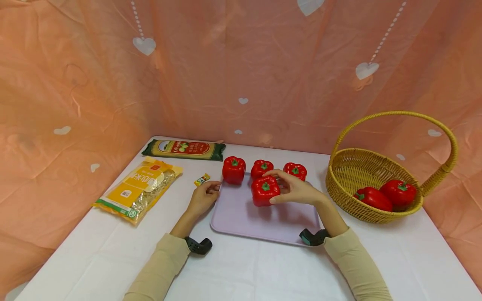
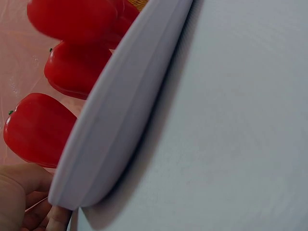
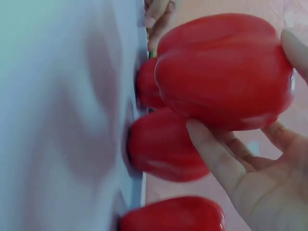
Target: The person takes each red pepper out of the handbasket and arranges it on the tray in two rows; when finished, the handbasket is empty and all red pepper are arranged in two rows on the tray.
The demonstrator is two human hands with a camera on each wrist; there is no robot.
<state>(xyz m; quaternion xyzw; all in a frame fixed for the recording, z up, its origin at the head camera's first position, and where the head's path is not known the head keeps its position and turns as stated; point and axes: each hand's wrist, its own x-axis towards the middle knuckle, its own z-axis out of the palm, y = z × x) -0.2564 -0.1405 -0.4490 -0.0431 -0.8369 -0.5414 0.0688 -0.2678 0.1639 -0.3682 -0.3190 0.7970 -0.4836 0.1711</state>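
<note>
My right hand (image 1: 299, 190) holds a red bell pepper (image 1: 265, 192) above the lilac tray (image 1: 241, 223), its thumb and fingers round the sides. In the right wrist view this held pepper (image 3: 224, 72) fills the upper middle, off the tray surface. Three more red peppers stand along the tray's far side: a left one (image 1: 234, 170), a middle one (image 1: 261, 168) and a right one (image 1: 295, 170), partly behind my hand. With curled fingers, my left hand (image 1: 205, 196) grips the tray's left rim; the left wrist view shows the fingers (image 2: 33, 178) at the tray edge.
A wicker basket (image 1: 339, 194) with a tall handle stands on the right, with two red peppers (image 1: 398, 193) inside. On the left lie a yellow bag of grain (image 1: 137, 188), a green olive-oil-labelled packet (image 1: 188, 149) and a small yellow sachet (image 1: 202, 179). A pink curtain hangs behind.
</note>
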